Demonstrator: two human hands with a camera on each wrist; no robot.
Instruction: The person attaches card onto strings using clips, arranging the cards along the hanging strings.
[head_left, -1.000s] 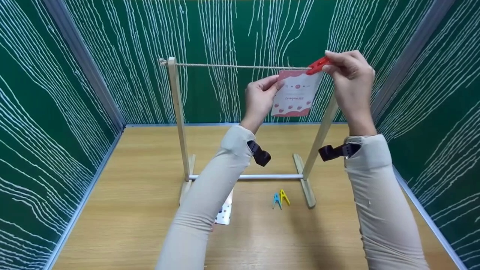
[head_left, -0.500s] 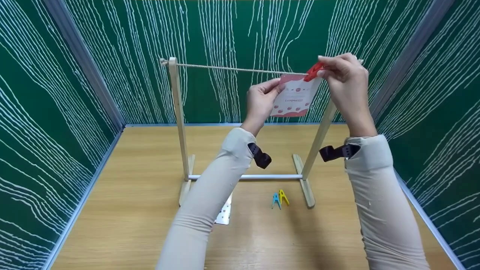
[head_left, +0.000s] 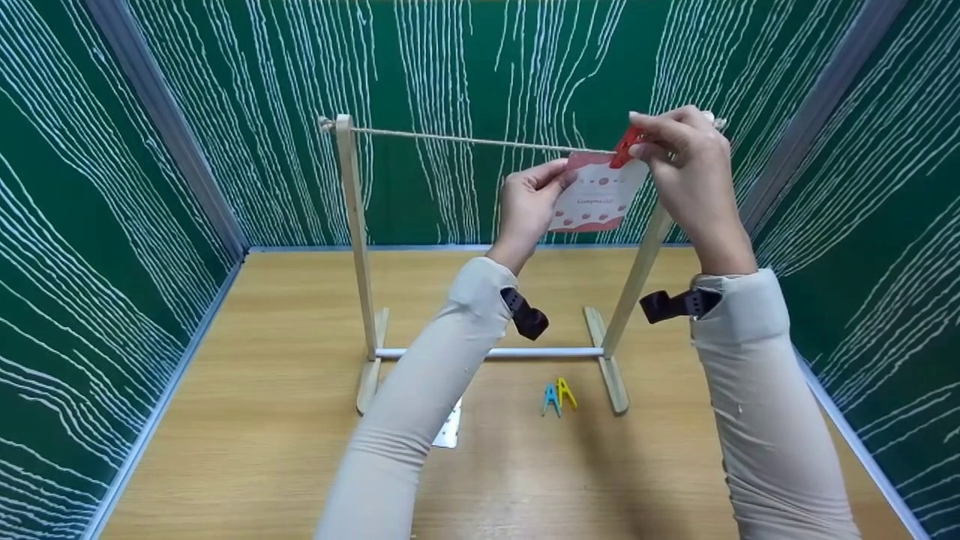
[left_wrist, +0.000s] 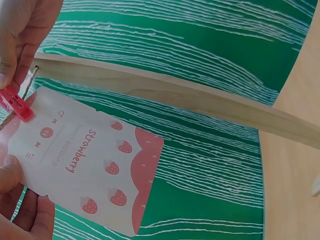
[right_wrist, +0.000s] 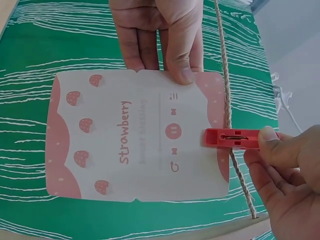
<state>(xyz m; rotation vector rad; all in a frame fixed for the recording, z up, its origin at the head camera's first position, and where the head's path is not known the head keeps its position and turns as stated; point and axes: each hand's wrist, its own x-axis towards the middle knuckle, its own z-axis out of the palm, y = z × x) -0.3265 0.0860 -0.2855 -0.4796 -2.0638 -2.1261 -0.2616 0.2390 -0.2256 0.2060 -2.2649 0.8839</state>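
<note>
Card (right_wrist: 135, 140) of white-and-pink, strawberry-printed paper is hanging just below the tan twine (head_left: 472, 139), left hand (head_left: 529, 202) pinching its edge, right hand (head_left: 697, 169) pinching a red plastic clothespin (right_wrist: 232, 139) across both, apparently clipping, and probably needing to release gently next.

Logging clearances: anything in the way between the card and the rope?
Nothing visible: the left hand pinches the card, and the red clothespin in the right hand reaches across the rope onto the card.
</note>
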